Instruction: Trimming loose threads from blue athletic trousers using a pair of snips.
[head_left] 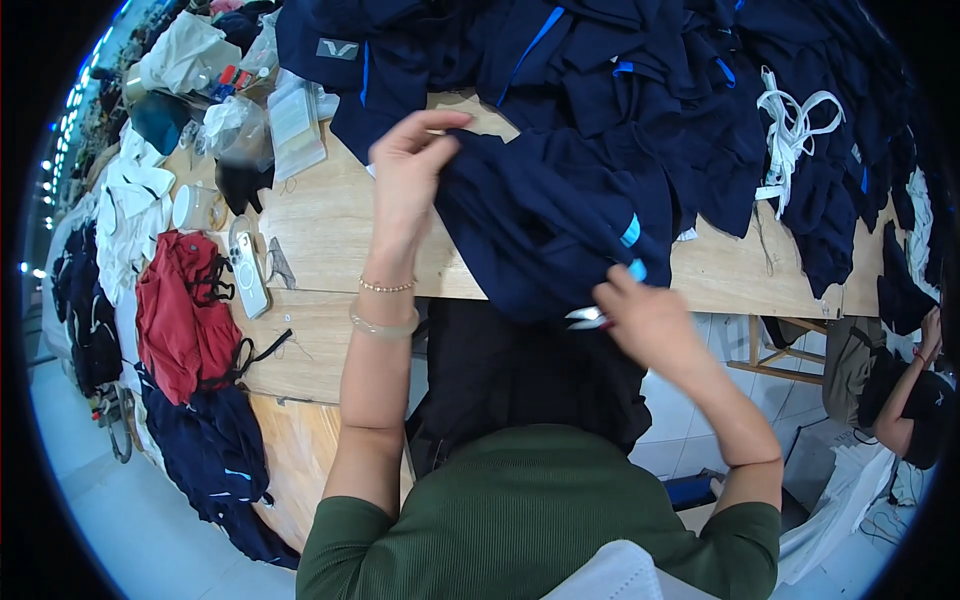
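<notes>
A navy garment (560, 215) with light-blue trim (630, 232) hangs over the table's near edge, above my lap. My left hand (408, 165) is raised at its upper left corner, closed with thumb and fingers pinching the cloth. At the lower right of the same garment is my right hand (645, 320), its fingers wrapped round a small pair of thread snips (586, 319). The metal blades point left, out from the fist, close to the navy cloth. The fingers also lie beside the light-blue trim; whether they grip it too I cannot tell.
Navy garments (620, 70) are heaped along the far side of the wooden table (330, 240). White cords (795, 135) lie on them at right. On the left are a phone (248, 272), red cloth (185, 310), a plastic jar (197, 207) and bags. Another person's arm (905, 395) shows far right.
</notes>
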